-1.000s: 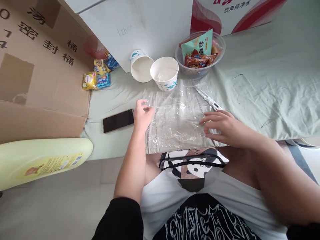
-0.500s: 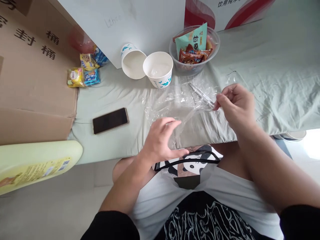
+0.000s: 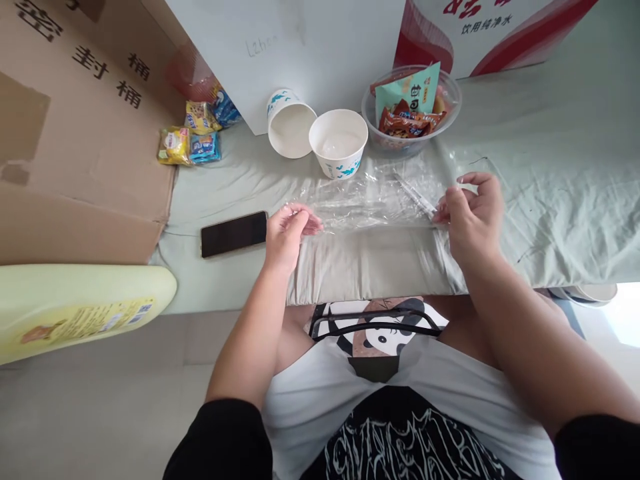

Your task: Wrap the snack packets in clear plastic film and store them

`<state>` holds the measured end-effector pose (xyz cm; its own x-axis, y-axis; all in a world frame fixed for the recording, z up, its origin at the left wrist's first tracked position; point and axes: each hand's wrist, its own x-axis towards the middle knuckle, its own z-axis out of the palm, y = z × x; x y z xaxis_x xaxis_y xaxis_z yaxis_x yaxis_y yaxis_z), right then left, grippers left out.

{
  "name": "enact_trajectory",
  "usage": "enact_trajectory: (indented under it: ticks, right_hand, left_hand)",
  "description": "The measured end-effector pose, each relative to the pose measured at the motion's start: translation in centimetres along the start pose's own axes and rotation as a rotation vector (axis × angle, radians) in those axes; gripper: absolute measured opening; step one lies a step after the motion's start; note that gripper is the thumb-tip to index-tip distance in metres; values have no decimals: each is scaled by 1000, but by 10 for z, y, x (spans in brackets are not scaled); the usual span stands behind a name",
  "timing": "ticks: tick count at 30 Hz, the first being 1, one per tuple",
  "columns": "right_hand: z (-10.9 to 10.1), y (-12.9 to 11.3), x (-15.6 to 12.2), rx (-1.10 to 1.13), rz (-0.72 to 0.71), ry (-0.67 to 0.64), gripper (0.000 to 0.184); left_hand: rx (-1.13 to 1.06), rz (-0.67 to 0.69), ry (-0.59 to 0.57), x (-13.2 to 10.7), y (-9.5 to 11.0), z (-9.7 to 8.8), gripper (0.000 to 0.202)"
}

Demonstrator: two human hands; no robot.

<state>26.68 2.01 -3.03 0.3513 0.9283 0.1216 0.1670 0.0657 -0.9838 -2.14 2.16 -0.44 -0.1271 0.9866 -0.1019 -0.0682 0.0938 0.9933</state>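
A sheet of clear plastic wrap point(image 3: 370, 203) stretches across the pale green cloth point(image 3: 550, 187) between my two hands. My left hand point(image 3: 286, 235) pinches the sheet's left end, fingers closed on it. My right hand point(image 3: 471, 215) pinches the right end, thumb and forefinger together, the other fingers curled. A white pen-like tool point(image 3: 415, 197) lies under the wrap near my right hand. Beyond the wrap an upright white paper bowl point(image 3: 338, 143) stands beside a tipped paper cup point(image 3: 290, 124).
A black phone point(image 3: 234, 233) lies left of my left hand. A clear bowl of snack packets point(image 3: 411, 110) sits at the back. Small snack packs point(image 3: 190, 140) lie by a cardboard box point(image 3: 75, 133). A yellow bottle point(image 3: 75, 307) juts in at the left.
The wrap lay flat under both hands, then my right hand lifted its right edge. Now my left hand has moved to the left end and the sheet is pulled taut and narrow.
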Motion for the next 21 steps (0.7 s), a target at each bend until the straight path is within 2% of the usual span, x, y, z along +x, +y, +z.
enact_trajectory:
  ticks: [2, 5, 10, 13, 16, 21]
  right_hand:
    - [2, -3, -5, 18, -36, -66, 37]
    - [3, -9, -10, -5, -61, -126, 38]
    - [3, -9, -7, -146, 12, -44, 39]
    - [2, -5, -1, -288, 51, -43, 33]
    - [0, -3, 2, -463, -30, -62, 28]
    - [-3, -1, -1, -659, -148, -77, 30]
  left_hand:
    - [-43, -58, 61, 6, 0, 2, 17]
    - [9, -74, 112, 12, -1, 6, 17]
    - [270, -48, 168, 23, -8, 3, 7]
    - [393, -2, 199, 28, -12, -3, 6]
    - [532, 8, 219, 30, -15, -7, 10]
    - [698, 69, 250, 29, -17, -9, 12]
